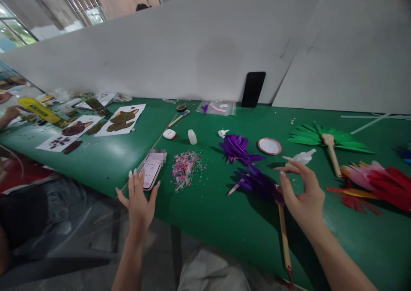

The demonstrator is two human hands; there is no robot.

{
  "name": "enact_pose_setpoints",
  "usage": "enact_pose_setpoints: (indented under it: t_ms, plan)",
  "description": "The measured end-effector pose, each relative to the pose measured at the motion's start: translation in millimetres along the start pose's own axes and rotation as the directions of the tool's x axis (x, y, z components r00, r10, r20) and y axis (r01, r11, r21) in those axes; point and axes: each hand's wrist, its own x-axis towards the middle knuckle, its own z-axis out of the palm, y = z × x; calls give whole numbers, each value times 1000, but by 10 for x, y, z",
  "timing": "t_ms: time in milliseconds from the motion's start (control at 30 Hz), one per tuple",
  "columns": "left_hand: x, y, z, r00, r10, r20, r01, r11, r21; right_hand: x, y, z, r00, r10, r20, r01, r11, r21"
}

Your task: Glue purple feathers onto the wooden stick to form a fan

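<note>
My left hand (138,199) reaches out at the table's front edge with fingers spread, its fingertips at the near end of a pink phone (150,171) lying flat. My right hand (302,192) hovers with fingers apart over a purple feather fan (257,182) on a wooden stick (284,237), touching its right side. A white glue bottle (302,157) lies just beyond the right fingertips. A pile of loose purple feathers (237,149) and a heap of pink confetti (185,167) lie between the hands.
The green table (105,154) carries a green feather fan (327,139), a red and pink fan (375,182), a round lid (270,146), small white bottles (192,137) and a black phone (253,89) leaning on the white partition. Another person's hand (11,113) works over craft sheets (120,120) at the far left.
</note>
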Motion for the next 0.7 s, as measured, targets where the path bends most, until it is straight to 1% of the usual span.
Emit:
enact_pose_setpoints:
  t_ms: [67,200,400,533,700]
  plan:
    - [-5,17,-4,1000,-22,-16,22,1000,-13,2,-9,-2,1000,4,0,-4,1000,-3]
    - [-16,20,7,999,-37,-13,37,999,-6,1,-19,4,1000,4,3,-4,1000,2]
    - [-51,-11,34,993,-110,-52,109,994,-19,-15,7,15,1000,1,14,-1,1000,-9]
    - [-58,-29,38,993,-116,-31,114,992,-44,-18,8,19,999,-3,35,3,1000,-11]
    - [-52,-33,32,994,-101,-43,99,994,-45,-20,5,28,1000,6,15,-6,1000,-20]
